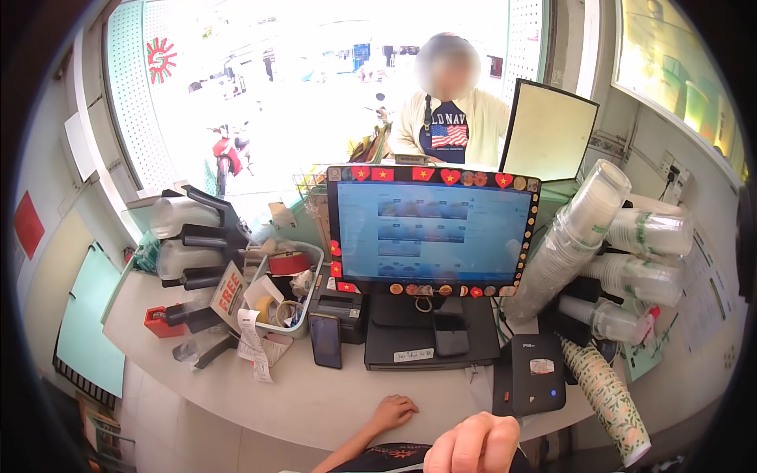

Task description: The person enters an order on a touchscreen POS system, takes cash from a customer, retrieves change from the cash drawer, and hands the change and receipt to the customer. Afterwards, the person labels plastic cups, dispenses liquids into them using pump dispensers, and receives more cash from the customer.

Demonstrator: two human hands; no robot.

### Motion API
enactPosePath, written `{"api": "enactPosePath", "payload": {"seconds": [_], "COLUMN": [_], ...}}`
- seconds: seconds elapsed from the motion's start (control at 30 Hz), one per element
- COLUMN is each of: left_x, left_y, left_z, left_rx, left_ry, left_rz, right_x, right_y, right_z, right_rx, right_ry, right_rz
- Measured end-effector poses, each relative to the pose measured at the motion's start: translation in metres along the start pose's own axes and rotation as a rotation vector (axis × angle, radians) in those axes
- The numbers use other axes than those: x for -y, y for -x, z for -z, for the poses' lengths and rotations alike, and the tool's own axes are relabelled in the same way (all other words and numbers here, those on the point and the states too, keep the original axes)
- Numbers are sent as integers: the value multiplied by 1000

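Left hand: the wearer's left hand [394, 411] lies on the countertop [315, 402], loosely open, fingers a little bent; nothing visible in it.
Right hand: the right hand [475, 446] is raised close to the camera at the lower edge of view, fingers curled in; cannot tell whether it grips anything.
Nearest the hands: black cash drawer [410, 361] with a handwritten label on its front, beyond the left hand and apart from it; black box-shaped device [536, 359] with a blue light, on the countertop to the right of the drawer. In this view the right hand appears just below and left of that device.
Screen: sticker-bordered monitor [432, 229] behind the front part of the drawer, lit blue with rows of small pictures, too blurred to read.
On drawer: small dark device [451, 335], lying at the right part of the top.
Left of drawer: smartphone [326, 341] propped upright against a black printer [351, 315]; then a plastic basket [314, 276] of mixed items, with a curling paper receipt [257, 355] in front and a "FREE" sign [229, 293] beside it.
Cups: tilted stack of leaf-patterned paper cups [603, 394] at right; clear plastic cups [572, 236] stacked above.
Across counter: a person [449, 118] in a dark flag-print shirt and pale jacket, facing the counter.
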State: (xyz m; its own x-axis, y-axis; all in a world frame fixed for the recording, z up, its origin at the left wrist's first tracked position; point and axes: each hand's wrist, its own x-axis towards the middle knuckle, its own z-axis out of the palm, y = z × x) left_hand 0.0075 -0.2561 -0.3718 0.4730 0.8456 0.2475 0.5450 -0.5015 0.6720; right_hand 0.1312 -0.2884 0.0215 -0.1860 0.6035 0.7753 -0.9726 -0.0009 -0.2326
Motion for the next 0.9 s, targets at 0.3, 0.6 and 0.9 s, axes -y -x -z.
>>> {"api": "enactPosePath", "payload": {"seconds": [0.3,0.6,0.9], "left_x": [1,-10,-2], "left_y": [-1,-2,-1], "left_z": [-1,7,0], "left_rx": [-8,-22,-8], "left_ry": [25,19,-2], "left_rz": [-22,1,0], "right_x": [1,-2,-15], "right_y": [5,3,7], "right_z": [-4,15,13], "right_rx": [-61,232,313], "right_ry": [31,-51,-448], "right_rz": [-7,-149,-282]}}
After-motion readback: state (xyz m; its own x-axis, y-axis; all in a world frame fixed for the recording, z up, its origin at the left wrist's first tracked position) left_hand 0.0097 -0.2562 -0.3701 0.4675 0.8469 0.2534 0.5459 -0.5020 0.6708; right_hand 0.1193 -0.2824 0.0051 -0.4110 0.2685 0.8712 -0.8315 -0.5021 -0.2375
